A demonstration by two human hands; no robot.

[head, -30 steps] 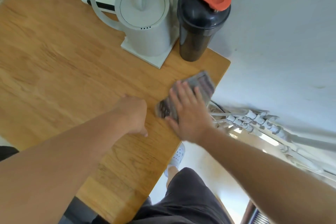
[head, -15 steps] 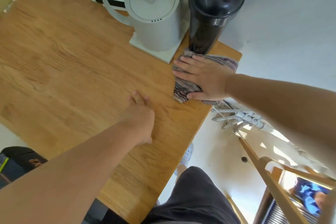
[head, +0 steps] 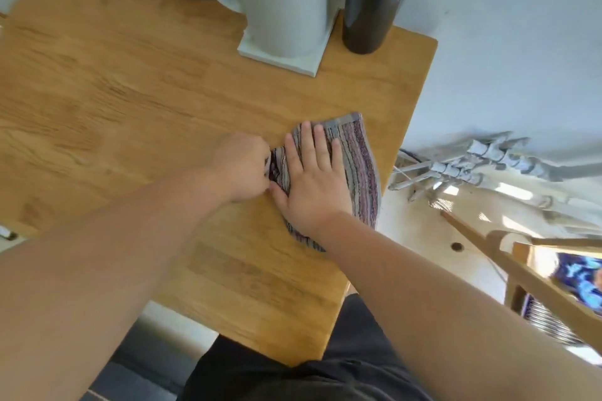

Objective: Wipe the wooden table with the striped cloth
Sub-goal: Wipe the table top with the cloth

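Pressing flat-fingered right hand (head: 312, 182) on striped cloth (head: 361, 166), pinching its 9 o'clock edge with left hand (head: 241, 169), long axis 12-to-6 by 3 o'clock edge of counter (head: 130, 91).

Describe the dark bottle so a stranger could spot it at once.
Go to the far right corner of the wooden table, by the wall. Right of the white kettle stands the bottle: the only tall dark cylinder among white things.

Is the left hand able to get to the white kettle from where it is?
Probably yes. Only bare wooden table lies between the left hand and the white kettle, with nothing blocking. The hand seems to be pinching the striped cloth edge, so it would need to let go first.
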